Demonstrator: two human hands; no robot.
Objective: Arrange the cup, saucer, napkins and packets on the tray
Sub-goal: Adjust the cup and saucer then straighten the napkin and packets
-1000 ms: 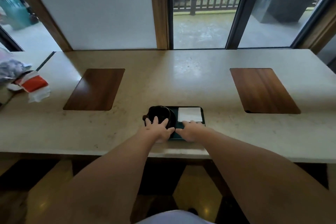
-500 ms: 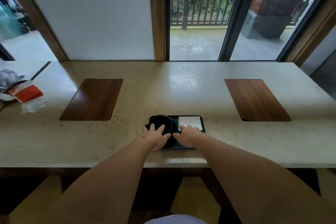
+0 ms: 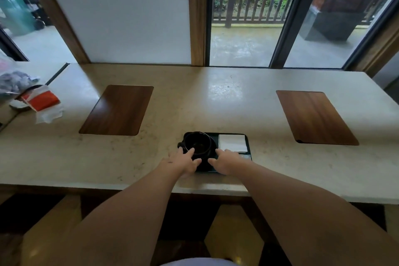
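Near the front edge of the pale stone surface sat a small dark tray, and both of the person's hands were on its near side. A black cup stood on the left half of the tray, its handle jutting toward the left; whether a saucer lay under it could not be told, since cup, tray and anything between them were all dark. White napkins lay flat on the right half, just beside the cup. A small pale patch at the tray's near right corner might have been packets, but it was too small to be sure.

The left hand rested against the near side of the cup, fingers spread and loosely curved round it rather than closed tight. The right hand lay flat on the tray's near edge, its grip spread and pinching nothing that could be seen.

Judging by this layout, the task looked almost finished: cup and napkins were already on the tray, and what remained seemed to be small straightening of the cup and squaring of the tray. Two wooden mats lay well apart to either side, and a red and white wrapper sat at the far left.
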